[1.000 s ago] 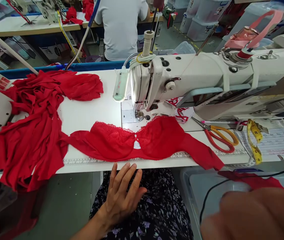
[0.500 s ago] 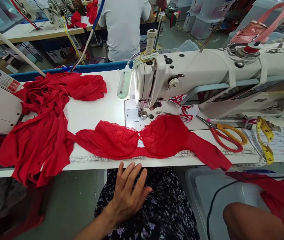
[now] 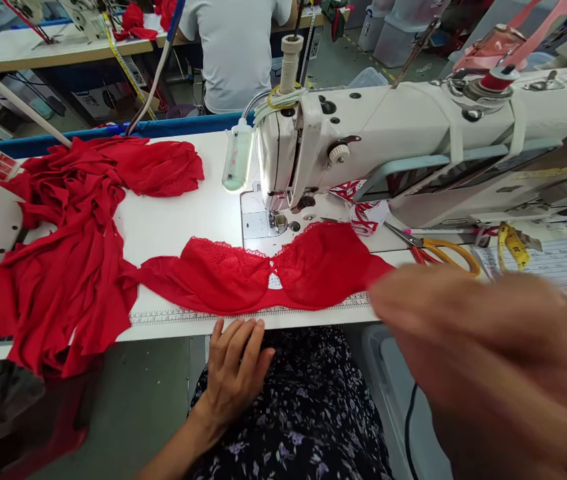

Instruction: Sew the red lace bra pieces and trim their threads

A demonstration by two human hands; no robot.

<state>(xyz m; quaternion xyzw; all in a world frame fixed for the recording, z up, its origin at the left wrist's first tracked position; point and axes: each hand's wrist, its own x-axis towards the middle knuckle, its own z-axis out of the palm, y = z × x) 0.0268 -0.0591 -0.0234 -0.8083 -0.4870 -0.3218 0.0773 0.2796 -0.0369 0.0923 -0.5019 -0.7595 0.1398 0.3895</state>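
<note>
A red lace bra [image 3: 313, 270] lies spread on the white table in front of the sewing machine, its cups side by side. My left hand [image 3: 238, 360] rests at the table's front edge just below the bra, fingers stretched out and holding nothing. My right hand [image 3: 483, 353] is large and smeared by motion at the right, over the bra's right wing, which it partly hides. Whether its fingers hold anything is unclear. A printed ruler strip [image 3: 163, 316] runs along the edge under the bra.
A sewing machine [image 3: 333, 147] stands behind the bra. Piled red fabric [image 3: 78, 227] covers the left side. Orange-handled scissors [image 3: 450, 253] and a yellow tape measure [image 3: 513, 248] lie at right. A plastic bin [image 3: 380, 360] is below the table's edge. A person [image 3: 233, 53] sits beyond.
My right hand has come up from the lower right to the bra's right wing. My left hand stays by the edge, fingers slightly more relaxed. The view has shifted a little.
</note>
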